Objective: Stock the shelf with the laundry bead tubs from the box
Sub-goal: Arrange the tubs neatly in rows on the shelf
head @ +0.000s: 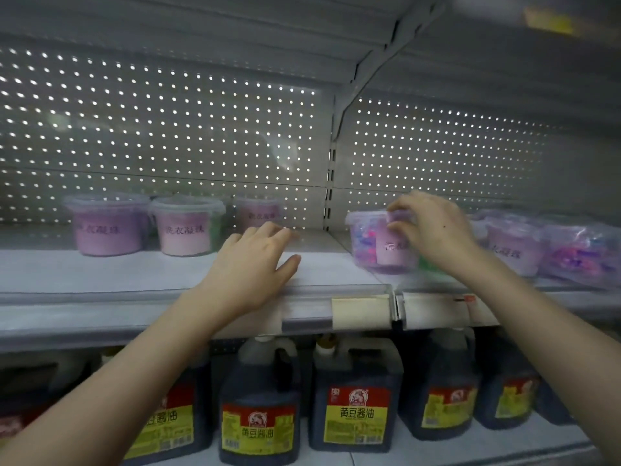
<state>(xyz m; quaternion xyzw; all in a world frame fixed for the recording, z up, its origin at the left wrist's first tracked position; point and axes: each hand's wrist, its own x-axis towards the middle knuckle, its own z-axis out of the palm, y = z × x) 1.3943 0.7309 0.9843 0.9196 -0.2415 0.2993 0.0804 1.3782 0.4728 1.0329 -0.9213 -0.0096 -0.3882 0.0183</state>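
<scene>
Two bare forearms (111,391) stretched up from the bottom edge, both hands at the tub shelf (100,274).

Everything read off the slotted upright (331,196) at the back: just left of it the left hand (255,264) lay palm down on the shelf board, fingers fairly straight and spread, holding nothing. Just right of it, there it was, the right hand (433,230) had its fingers curled over the lid rim of a laundry bead tub (376,247), a clear pot with a pink label, base down at the board; whether it sat fully flat I could not tell. Further left of the upright stood three more tubs (188,230) in a row near the back panel. Further right lay blurred tubs (510,247), some under film. Below the upright, one level down, dark soy sauce jugs (353,395) lined up.
</scene>
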